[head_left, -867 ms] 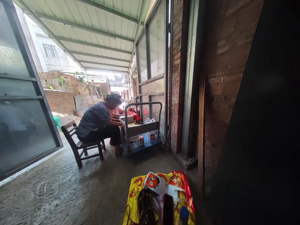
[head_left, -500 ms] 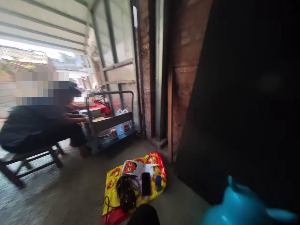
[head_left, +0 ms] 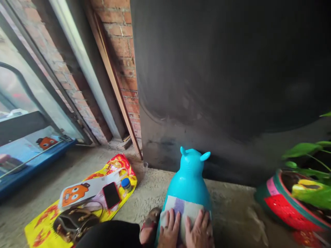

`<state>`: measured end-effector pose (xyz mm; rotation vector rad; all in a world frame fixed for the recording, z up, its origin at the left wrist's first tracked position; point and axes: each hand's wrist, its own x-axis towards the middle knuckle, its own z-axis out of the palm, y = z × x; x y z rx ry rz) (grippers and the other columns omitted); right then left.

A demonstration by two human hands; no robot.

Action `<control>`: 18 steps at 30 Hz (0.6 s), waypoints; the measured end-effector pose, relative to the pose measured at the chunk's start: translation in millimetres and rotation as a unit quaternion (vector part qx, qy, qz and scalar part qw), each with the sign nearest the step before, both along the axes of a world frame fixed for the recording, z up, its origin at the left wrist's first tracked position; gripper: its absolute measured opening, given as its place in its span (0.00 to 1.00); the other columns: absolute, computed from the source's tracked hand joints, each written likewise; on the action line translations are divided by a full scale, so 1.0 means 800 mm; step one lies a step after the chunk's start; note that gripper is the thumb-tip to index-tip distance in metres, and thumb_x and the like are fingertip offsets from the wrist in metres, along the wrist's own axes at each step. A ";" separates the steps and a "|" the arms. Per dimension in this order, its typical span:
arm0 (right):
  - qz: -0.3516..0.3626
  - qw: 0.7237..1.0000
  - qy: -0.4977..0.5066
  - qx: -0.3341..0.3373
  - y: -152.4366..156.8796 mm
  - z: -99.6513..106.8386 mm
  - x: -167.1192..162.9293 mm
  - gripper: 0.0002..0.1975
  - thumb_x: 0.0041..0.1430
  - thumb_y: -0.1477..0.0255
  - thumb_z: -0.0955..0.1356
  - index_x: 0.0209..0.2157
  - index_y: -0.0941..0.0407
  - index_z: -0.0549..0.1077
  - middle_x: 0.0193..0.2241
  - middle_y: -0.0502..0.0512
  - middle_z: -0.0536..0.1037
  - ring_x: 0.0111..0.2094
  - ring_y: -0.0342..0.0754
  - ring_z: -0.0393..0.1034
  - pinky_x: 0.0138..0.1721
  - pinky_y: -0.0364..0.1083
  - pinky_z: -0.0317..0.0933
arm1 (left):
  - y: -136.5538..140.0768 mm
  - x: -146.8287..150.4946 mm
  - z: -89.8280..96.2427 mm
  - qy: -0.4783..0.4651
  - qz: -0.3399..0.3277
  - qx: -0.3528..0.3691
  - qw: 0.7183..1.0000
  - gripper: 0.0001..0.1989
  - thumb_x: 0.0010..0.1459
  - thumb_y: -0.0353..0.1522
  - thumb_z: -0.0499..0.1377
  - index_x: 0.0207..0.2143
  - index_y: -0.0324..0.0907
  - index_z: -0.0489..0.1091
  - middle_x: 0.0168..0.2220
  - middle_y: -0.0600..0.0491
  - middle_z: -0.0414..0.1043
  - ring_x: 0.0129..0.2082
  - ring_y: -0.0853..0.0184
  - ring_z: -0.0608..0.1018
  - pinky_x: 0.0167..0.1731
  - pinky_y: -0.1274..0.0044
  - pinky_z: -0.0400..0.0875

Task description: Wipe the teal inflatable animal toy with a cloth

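A turquoise inflatable animal toy (head_left: 190,179) with two small ears stands on the concrete floor in front of me. A pale striped cloth (head_left: 186,210) lies over its back. My left hand (head_left: 169,233) and my right hand (head_left: 199,231) rest flat on that cloth side by side, fingers spread and pressing down. My dark-trousered knee (head_left: 111,236) and a sandalled foot (head_left: 147,229) show at the bottom edge, left of the toy.
A yellow and red bag (head_left: 77,199) lies flat on the floor at left, carrying a phone (head_left: 111,195), a small blue-capped bottle (head_left: 126,184), a brown handbag (head_left: 71,223) and an orange-faced pack (head_left: 77,193). A blue trolley deck (head_left: 31,162) is far left. A red planter (head_left: 292,203) stands right. A dark wall (head_left: 227,86) rises behind.
The view has swung right and down, away from the seated person and trolley. The turquoise toy is now centred, and both my hands have come into view on the cloth.
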<state>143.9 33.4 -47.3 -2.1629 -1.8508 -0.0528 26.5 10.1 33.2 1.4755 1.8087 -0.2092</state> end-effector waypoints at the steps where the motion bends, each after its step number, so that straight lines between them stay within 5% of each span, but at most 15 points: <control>1: -0.004 1.000 0.006 -0.014 0.021 0.012 -0.001 0.37 0.64 0.51 0.51 0.60 0.63 0.64 0.64 0.74 0.59 0.61 0.74 0.57 0.48 0.72 0.64 | 0.008 0.001 0.008 -0.008 0.004 0.000 1.000 0.52 0.44 0.36 0.58 0.68 0.46 0.34 0.71 0.49 0.21 0.71 0.56 0.32 0.66 0.57 0.52; 4: 0.037 0.996 0.035 -0.070 0.086 0.037 0.003 0.42 0.63 0.47 0.47 0.67 0.63 0.49 0.68 0.70 0.50 0.65 0.71 0.50 0.52 0.71 0.62 | 0.042 0.007 0.025 -0.015 0.029 0.021 0.999 0.51 0.45 0.36 0.56 0.69 0.50 0.34 0.72 0.53 0.21 0.71 0.57 0.31 0.66 0.53 0.47; 10: 0.047 0.984 0.082 -0.149 0.160 0.061 0.004 0.40 0.65 0.49 0.48 0.68 0.62 0.42 0.69 0.67 0.46 0.68 0.69 0.43 0.57 0.71 0.57 | 0.102 0.012 0.043 -0.014 0.036 0.045 0.998 0.49 0.48 0.36 0.56 0.69 0.50 0.33 0.72 0.52 0.21 0.71 0.57 0.30 0.67 0.51 0.44; 14: 0.037 0.982 0.094 -0.160 0.144 0.064 0.006 0.39 0.65 0.50 0.49 0.68 0.60 0.43 0.70 0.64 0.46 0.68 0.68 0.44 0.58 0.69 0.58 | 0.096 0.009 0.059 -0.024 0.020 0.051 0.998 0.47 0.51 0.39 0.54 0.69 0.48 0.33 0.72 0.53 0.21 0.71 0.58 0.29 0.67 0.53 0.46; 18: 0.018 0.988 0.101 -0.114 0.081 0.013 0.031 0.36 0.65 0.51 0.49 0.66 0.58 0.52 0.67 0.68 0.54 0.64 0.67 0.56 0.53 0.66 0.64 | 0.067 0.014 0.056 0.011 -0.031 0.037 0.999 0.47 0.48 0.37 0.55 0.68 0.52 0.35 0.71 0.57 0.21 0.71 0.58 0.30 0.67 0.52 0.45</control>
